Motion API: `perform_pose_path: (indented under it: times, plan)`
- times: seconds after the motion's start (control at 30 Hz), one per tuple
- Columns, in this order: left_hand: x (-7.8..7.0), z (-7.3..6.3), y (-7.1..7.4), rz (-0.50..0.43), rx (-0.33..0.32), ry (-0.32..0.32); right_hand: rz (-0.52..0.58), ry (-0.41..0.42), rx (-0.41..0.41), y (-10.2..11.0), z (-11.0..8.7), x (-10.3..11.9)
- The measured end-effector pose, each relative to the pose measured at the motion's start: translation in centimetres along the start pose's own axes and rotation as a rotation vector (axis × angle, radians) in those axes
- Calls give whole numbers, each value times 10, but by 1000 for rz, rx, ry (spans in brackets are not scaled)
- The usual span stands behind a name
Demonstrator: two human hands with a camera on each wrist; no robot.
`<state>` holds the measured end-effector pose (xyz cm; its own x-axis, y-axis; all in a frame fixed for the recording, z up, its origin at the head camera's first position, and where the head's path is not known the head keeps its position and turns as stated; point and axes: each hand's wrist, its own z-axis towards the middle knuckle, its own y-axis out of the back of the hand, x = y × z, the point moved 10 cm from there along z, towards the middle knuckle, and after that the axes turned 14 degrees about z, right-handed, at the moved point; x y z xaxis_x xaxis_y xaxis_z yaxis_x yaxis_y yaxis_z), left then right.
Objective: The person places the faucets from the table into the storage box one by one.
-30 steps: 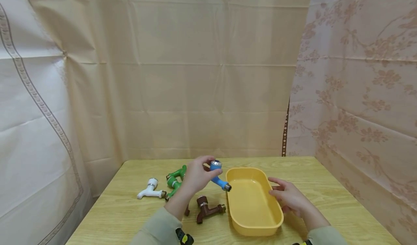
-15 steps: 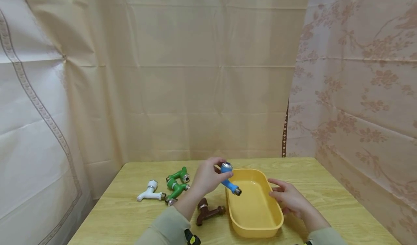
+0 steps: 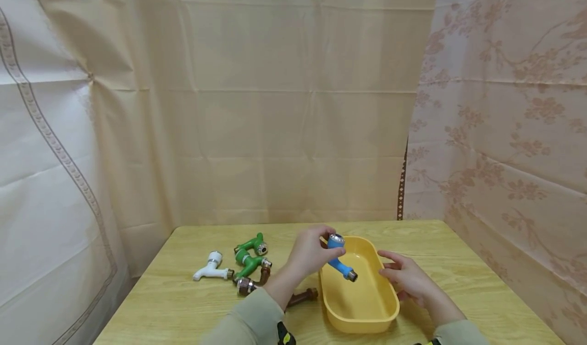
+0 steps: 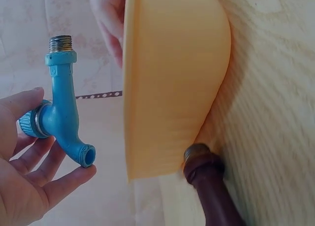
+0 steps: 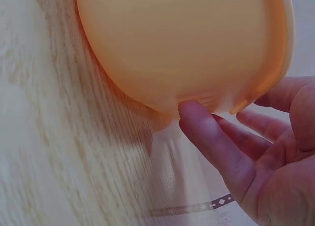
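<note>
My left hand (image 3: 309, 252) holds a blue tap (image 3: 340, 266) by its round knob end, above the left part of a yellow plastic tub (image 3: 359, 327). In the left wrist view, the thumb and fingers curl around the knob and spout of the blue tap (image 4: 64, 103), whose threaded end points away from the palm. My right hand (image 3: 409, 280) is at the tub's right side. Its fairly straight fingers touch the outer wall of the tub (image 5: 182, 44) in the right wrist view.
Left of the tub lie a brown tap (image 3: 303, 297), partly behind the left forearm, and another brown tap (image 3: 246, 286). Green taps (image 3: 249, 265) and a white tap (image 3: 213, 269) lie farther left on the wooden table (image 3: 468, 279). Curtains (image 3: 284, 131) hang around it.
My left hand has carried the blue tap rightward, from beside the tub to above it. My right hand and the tub have stayed in place.
</note>
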<state>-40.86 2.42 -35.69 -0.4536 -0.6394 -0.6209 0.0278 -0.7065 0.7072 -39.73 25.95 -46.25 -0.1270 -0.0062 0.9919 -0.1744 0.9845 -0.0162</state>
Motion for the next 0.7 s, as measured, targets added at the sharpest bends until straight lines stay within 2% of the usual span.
perform_pose_path:
  times: [0.27,0.53,0.7]
  plan:
    - [-6,2,-20,38,27,35,-10,-10,-32,1,0,0]
    - [-7,0,-38,85,66,54,-7,-12,-17,1,0,-1]
    - [-9,0,-47,111,71,40,-20,-8,-17,1,0,0]
